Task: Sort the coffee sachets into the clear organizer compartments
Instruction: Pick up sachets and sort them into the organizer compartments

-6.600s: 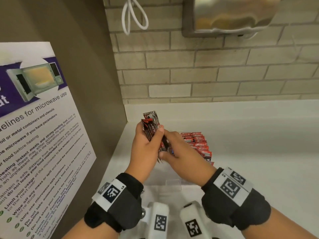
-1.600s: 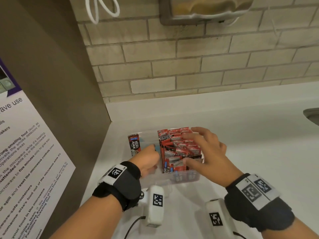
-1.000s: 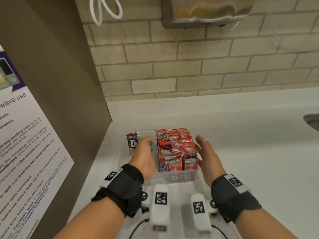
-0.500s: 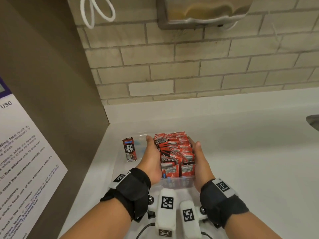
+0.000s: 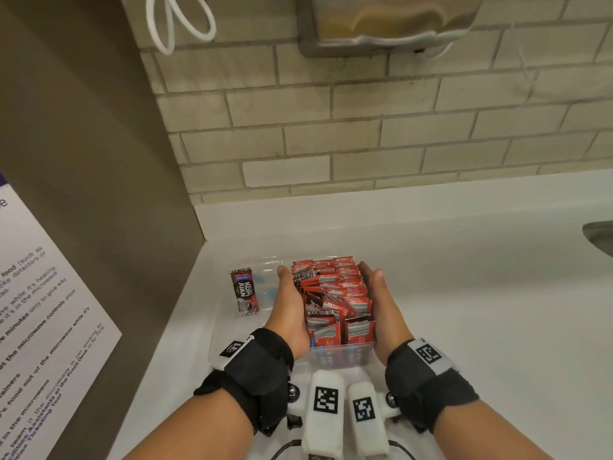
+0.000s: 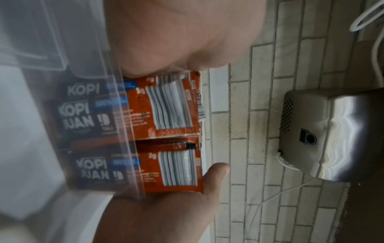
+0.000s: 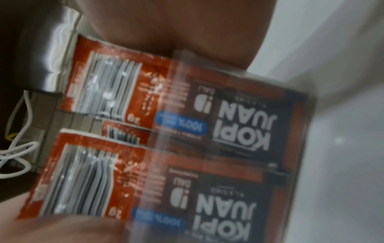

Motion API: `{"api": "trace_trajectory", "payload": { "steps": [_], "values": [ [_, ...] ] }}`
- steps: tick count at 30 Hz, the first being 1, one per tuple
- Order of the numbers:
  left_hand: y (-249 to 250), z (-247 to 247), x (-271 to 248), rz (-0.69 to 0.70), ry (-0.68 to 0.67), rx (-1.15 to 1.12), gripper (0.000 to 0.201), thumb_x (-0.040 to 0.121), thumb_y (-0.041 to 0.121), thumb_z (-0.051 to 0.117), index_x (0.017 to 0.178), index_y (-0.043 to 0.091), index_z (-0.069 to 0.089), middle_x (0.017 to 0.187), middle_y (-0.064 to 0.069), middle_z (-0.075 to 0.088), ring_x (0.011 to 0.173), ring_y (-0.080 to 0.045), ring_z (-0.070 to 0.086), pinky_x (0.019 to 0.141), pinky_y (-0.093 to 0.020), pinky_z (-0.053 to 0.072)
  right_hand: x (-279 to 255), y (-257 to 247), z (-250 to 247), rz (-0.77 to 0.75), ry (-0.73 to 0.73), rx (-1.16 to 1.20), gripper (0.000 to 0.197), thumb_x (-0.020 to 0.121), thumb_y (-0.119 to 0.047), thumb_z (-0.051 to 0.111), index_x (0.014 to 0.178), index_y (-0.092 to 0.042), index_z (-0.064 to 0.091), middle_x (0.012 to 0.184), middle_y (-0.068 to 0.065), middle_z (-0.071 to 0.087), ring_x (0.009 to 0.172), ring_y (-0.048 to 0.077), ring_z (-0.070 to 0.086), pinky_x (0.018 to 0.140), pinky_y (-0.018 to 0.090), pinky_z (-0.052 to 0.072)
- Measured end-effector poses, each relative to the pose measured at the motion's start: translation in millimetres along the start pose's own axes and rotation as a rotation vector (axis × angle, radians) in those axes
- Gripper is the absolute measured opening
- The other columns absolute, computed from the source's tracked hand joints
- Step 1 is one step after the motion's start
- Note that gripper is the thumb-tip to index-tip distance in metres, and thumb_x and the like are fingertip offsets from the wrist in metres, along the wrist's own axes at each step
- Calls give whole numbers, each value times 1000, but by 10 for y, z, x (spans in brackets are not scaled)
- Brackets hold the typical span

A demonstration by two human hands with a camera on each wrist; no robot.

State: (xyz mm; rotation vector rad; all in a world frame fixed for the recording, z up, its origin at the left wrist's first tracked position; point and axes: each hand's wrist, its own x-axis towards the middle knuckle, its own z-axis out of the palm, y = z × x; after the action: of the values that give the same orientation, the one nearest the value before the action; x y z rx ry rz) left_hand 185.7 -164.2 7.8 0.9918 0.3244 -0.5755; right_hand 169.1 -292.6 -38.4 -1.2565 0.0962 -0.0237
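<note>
A clear organizer [image 5: 341, 358] stands on the white counter. Its right compartment is packed with several upright red coffee sachets [image 5: 335, 293]. My left hand [image 5: 288, 302] lies flat against the left side of that stack and my right hand [image 5: 381, 303] flat against its right side, fingers straight, pressing inward. A single sachet [image 5: 244, 293] stands alone in the left compartment. Both wrist views show the front sachets [image 6: 170, 106] [image 7: 99, 92] close up behind the clear organizer wall [image 6: 87, 69], squeezed between skin on both sides.
A brown side panel with a poster [image 5: 49, 293] closes the left. The brick wall behind carries a steel hand dryer [image 5: 381, 21] and a white cable loop [image 5: 179, 24]. A sink edge [image 5: 600, 237] shows at far right of the counter [image 5: 481, 310].
Both hands came in from apart and now press the sachet stack from either side. Earlier the right hand lay on top of the stack and the left was in the left compartment.
</note>
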Motion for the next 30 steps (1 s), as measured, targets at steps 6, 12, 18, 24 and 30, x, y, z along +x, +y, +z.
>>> {"api": "trace_trajectory", "payload": {
  "steps": [6, 12, 18, 24, 30],
  "values": [
    [-33, 51, 18, 25, 13, 25, 74, 91, 68, 11, 96, 16, 64, 78, -14, 74, 78, -29, 69, 65, -40, 51, -45, -11, 108, 19, -14, 10, 49, 85, -61, 26, 112, -35, 59, 103, 2, 72, 97, 20, 69, 82, 36, 53],
    [-29, 53, 13, 10, 6, -20, 78, 89, 70, 12, 101, 14, 64, 84, -18, 73, 86, -34, 67, 67, -43, 51, -50, -32, 61, -35, 24, -103, 52, 85, -60, 22, 124, -38, 48, 109, -8, 70, 103, 13, 66, 86, 32, 50],
    [-55, 17, -2, 70, 64, -35, 78, 88, 73, 16, 125, 17, 56, 113, -20, 66, 101, -37, 65, 78, -48, 53, -127, -97, -42, -106, 122, -251, 64, 86, -67, 14, 143, -40, 27, 151, -13, 27, 140, 9, 23, 112, 36, 20],
    [-50, -44, -107, 109, 11, -68, 85, 83, 79, 18, 132, 18, 52, 116, -19, 66, 108, -37, 63, 96, -56, 45, -281, -227, -99, -232, 121, -380, 71, 76, -75, 23, 136, -41, 35, 139, -21, 35, 127, -2, 34, 105, 29, 27],
    [49, -198, -370, 603, 204, 334, 35, 96, 8, 44, 128, 21, 45, 134, 1, 44, 98, -1, 47, 67, -13, 37, -511, -328, -92, -475, 112, -788, 32, 89, -22, 59, 102, -48, 45, 114, -26, 45, 107, -4, 46, 80, 11, 38]
  ]
}}
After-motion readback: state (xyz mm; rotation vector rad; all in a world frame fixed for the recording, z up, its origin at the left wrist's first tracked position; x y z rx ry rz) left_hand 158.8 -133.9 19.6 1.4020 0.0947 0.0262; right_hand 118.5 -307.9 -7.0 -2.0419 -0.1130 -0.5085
